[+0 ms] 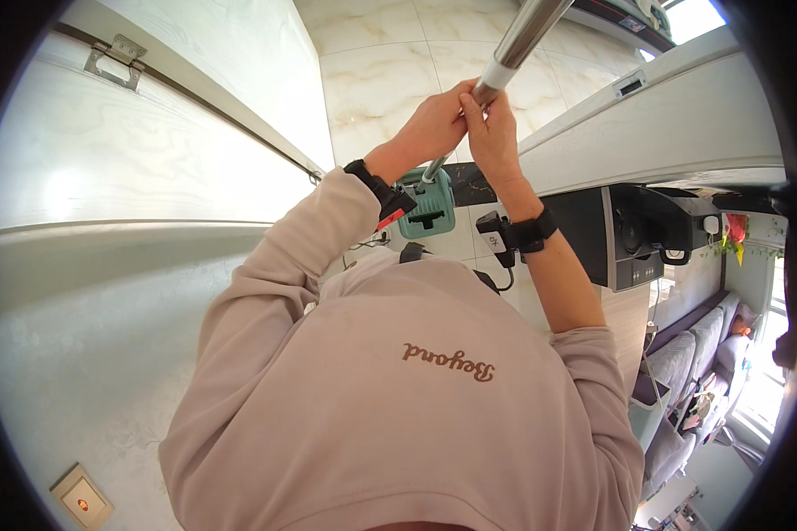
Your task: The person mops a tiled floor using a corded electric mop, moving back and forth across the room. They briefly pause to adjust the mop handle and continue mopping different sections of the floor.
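Observation:
Both of my hands are wrapped round the silver metal pole of a mop [524, 40], close together, with a white collar on the pole just past them. My left hand [429, 128] grips from the left side. My right hand [492, 137] closes on the pole from the right, its thumb along the shaft. Below my hands, the thinner lower part of the pole runs down to a teal plastic mop head [429, 202] at floor level. My left wrist partly overlaps that head's left side. The underside of the head is hidden.
A white door [133, 115] with metal hinges stands at my left, and another white door panel [664, 133] at my right. Pale marble tiles [372, 80] cover the floor, crossed by a dark threshold strip [472, 181]. Black speakers [633, 232] and a grey sofa [691, 354] are farther right.

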Motion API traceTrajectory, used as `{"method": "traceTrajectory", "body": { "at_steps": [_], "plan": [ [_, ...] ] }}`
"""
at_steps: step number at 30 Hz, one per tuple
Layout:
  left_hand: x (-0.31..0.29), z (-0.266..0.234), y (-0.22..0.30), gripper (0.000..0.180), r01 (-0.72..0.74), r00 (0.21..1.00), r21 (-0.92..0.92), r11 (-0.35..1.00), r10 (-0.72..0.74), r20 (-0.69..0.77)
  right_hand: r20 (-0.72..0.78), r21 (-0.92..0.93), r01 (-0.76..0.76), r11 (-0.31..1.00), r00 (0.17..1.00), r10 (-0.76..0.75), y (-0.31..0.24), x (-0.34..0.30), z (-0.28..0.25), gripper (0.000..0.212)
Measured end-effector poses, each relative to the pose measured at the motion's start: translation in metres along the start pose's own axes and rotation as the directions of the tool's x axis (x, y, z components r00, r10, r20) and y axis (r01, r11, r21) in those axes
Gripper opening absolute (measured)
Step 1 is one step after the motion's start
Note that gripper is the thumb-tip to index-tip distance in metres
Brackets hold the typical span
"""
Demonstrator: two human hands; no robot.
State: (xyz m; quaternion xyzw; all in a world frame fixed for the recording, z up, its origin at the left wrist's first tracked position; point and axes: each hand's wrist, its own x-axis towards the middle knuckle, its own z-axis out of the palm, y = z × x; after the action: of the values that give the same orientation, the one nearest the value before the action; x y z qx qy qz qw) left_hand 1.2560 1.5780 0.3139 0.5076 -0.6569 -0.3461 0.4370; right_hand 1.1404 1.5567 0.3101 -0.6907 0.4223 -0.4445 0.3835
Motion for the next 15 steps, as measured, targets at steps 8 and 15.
{"method": "traceTrajectory", "body": {
  "at_steps": [8,15],
  "plan": [
    [0.006,-0.007,0.007,0.039,-0.099,0.995,0.036,0.994,0.100,-0.017,-0.059,0.083,0.098,0.992,0.994,-0.093,-0.013,0.007,-0.001,0.022],
    [0.049,-0.053,0.115,0.031,-0.573,0.802,0.044,0.818,0.571,-0.176,-0.146,-0.018,0.483,0.876,0.865,-0.480,-0.132,0.063,-0.053,0.024]
  ]
}}
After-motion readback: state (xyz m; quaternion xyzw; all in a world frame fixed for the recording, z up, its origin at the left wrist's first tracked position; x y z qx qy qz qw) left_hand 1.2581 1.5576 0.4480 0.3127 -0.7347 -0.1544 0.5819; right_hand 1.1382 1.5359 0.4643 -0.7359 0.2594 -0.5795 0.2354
